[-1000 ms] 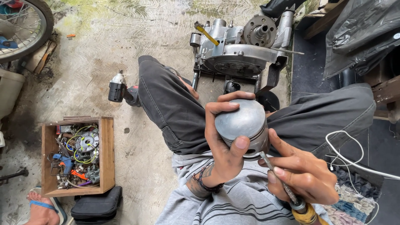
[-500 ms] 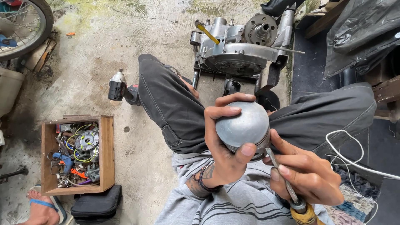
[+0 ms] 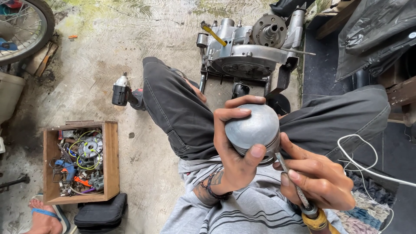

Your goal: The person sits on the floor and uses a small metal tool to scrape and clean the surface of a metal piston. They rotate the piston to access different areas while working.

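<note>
A rounded grey metal piston [image 3: 253, 128] is held up just right of the middle of the view, above the lap of a seated person seen from overhead. The left hand [image 3: 232, 158] is clasped around it, with the fingers curled over the domed top and the thumb pressed against the lower rim. At four o'clock from the piston, the right hand [image 3: 318, 177] is closed around a slim screwdriver [image 3: 294, 186] with a yellow handle; its metal tip is laid against the piston's lower right edge. A dark beaded bracelet [image 3: 212, 188] is worn on the left wrist.

The legs, in dark grey trousers [image 3: 177, 117], are spread to either side. Between the knees, at twelve o'clock from the piston, a silver engine block [image 3: 247, 47] is set on the concrete floor [image 3: 108, 52]. At ten o'clock, a black cordless power tool [image 3: 121, 91] is lying beside the left knee. At eight o'clock, an open wooden box [image 3: 110, 160] is filled with wires, small tools and metal parts, and a black pouch [image 3: 102, 214] is placed just below it. A spoked wheel [image 3: 21, 26] is seen at the top left corner. A white cable [image 3: 368, 167] is looped at three o'clock, over the right thigh. At the bottom left edge, a foot in a blue-strapped sandal [image 3: 43, 216] is partly visible.
</note>
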